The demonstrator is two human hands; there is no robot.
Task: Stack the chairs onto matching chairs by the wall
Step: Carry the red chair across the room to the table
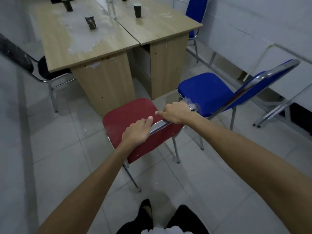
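Both hands, left [135, 132] and right [174, 114], wrapped on red chair's [128, 115] chrome back rail, chair on floor by desk [94, 48] beside blue chair [206, 92]; looks stiff, light, rail likely slick.

A plain office or meeting room: two wooden desks [94, 39] pushed together at upper centre, padded metal-framed chairs [204, 92] around them, white tiled floor [67, 149].
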